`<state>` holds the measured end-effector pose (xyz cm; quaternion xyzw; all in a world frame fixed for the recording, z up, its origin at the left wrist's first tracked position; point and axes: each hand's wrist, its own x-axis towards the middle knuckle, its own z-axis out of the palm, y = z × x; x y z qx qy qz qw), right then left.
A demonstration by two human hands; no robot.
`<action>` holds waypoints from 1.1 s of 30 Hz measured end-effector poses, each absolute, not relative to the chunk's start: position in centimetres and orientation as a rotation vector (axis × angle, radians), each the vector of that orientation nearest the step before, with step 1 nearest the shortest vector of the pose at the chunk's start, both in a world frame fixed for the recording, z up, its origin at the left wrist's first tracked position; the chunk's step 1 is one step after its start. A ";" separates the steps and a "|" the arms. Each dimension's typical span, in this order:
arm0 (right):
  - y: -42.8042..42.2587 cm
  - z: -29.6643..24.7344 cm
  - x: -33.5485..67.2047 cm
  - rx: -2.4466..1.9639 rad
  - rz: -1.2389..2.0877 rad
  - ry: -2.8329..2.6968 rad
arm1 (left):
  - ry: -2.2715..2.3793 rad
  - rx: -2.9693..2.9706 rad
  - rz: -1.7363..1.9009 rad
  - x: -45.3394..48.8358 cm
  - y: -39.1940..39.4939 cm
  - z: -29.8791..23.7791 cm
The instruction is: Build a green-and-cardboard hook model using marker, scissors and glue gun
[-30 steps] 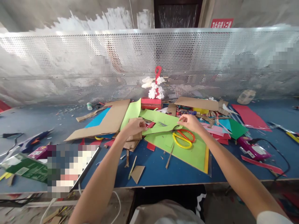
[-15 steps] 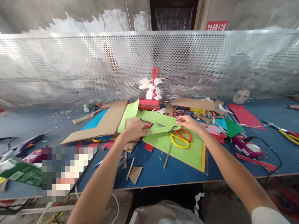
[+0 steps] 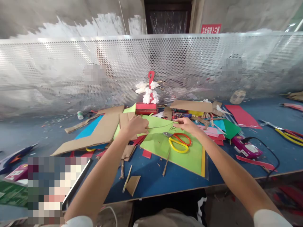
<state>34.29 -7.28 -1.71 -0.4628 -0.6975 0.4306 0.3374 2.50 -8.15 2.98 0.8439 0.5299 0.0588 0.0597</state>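
The blue table (image 3: 165,176) is carrying the whole litter, and on it, directly under the two hands, the big green sheet (image 3: 175,151) is lying flat with its near corner pointing toward the person. Just above that sheet, spanning the gap between the hands, a lighter green paper piece (image 3: 157,124) is being held up off the pile; it is looking curved and slack in the middle. To the outer side of the left grip a long cardboard panel (image 3: 99,132) is sloping away, and beyond both grips a red stand with white flowers (image 3: 148,97) is standing against the perforated screen. Right below the right grip the yellow-and-red scissors (image 3: 178,142) are resting on the big sheet, handles toward the person, untouched. The left hand (image 3: 134,126) is pinching the paper piece's left end with fingers curled over it, and the right hand (image 3: 186,124) is nipping its right end between thumb and fingertips. Handling this well probably means keeping both pinches close to the paper's edge and pulling gently apart so the strip is going taut rather than sagging, since thin paper is likely creasing or tearing under a twist; keeping the piece above the scissors is avoiding a snag on the blades
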 end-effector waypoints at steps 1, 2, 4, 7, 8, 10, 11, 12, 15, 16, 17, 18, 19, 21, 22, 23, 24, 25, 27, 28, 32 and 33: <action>-7.3 -1.7 34.3 -1.200 1.137 -1.801 | 1.593 2.524 0.149 3.2 -7.8 3.2; -7.3 -1.8 34.3 -1.192 1.147 -1.788 | 1.563 2.487 0.130 4.0 -7.5 3.4; -7.2 -2.0 34.3 -1.174 1.157 -1.767 | 1.450 2.436 0.096 6.1 -7.0 3.7; -7.0 -2.5 34.4 -1.169 1.172 -1.725 | 1.153 2.501 0.106 9.3 -6.5 3.7; -6.9 -2.6 34.4 -1.173 1.177 -1.714 | 1.123 2.511 0.113 10.2 -6.3 3.6; -6.6 -2.8 34.6 -1.179 1.185 -1.697 | 1.118 2.525 0.131 11.1 -5.9 3.2; -6.5 -2.9 34.8 -1.174 1.192 -1.694 | 1.123 2.530 0.148 11.3 -5.6 3.0; -6.4 -3.0 34.9 -1.160 1.202 -1.690 | 1.127 2.535 0.163 11.3 -5.4 2.8; -6.1 -3.0 35.1 -1.070 1.237 -1.667 | 1.135 2.535 0.231 10.8 -5.1 2.3; -6.1 -3.0 35.2 -1.033 1.242 -1.656 | 1.137 2.530 0.262 10.7 -5.0 2.2; -6.1 -3.0 35.2 -1.001 1.240 -1.646 | 1.133 2.520 0.293 10.6 -5.0 2.1; -6.1 -3.0 35.1 -0.979 1.232 -1.639 | 1.123 2.507 0.321 10.6 -5.0 2.0; -6.1 -3.0 35.1 -0.967 1.220 -1.639 | 1.111 2.491 0.341 10.7 -5.0 1.9; -6.3 -3.0 34.9 -0.963 1.192 -1.650 | 1.088 2.461 0.357 10.9 -5.0 1.7; -6.4 -3.0 34.8 -0.967 1.190 -1.653 | 1.085 2.445 0.364 11.0 -5.0 1.6; -6.5 -3.0 34.8 -0.973 1.203 -1.650 | 1.086 2.429 0.375 11.1 -4.9 1.6; -6.5 -3.0 34.7 -0.979 1.230 -1.647 | 1.090 2.414 0.392 11.2 -4.9 1.5; -6.6 -3.0 34.6 -0.983 1.263 -1.643 | 1.093 2.399 0.413 11.3 -4.8 1.4; -6.7 -3.1 34.5 -0.985 1.319 -1.641 | 1.091 2.374 0.457 11.4 -4.7 1.2; -6.8 -3.1 34.5 -0.983 1.328 -1.644 | 1.088 2.364 0.473 11.4 -4.7 1.2; -7.1 -3.0 34.3 -0.967 1.293 -1.670 | 1.107 2.301 0.489 11.4 -4.6 1.0; -7.2 -2.9 34.3 -0.959 1.286 -1.678 | 1.114 2.285 0.491 11.4 -4.6 0.9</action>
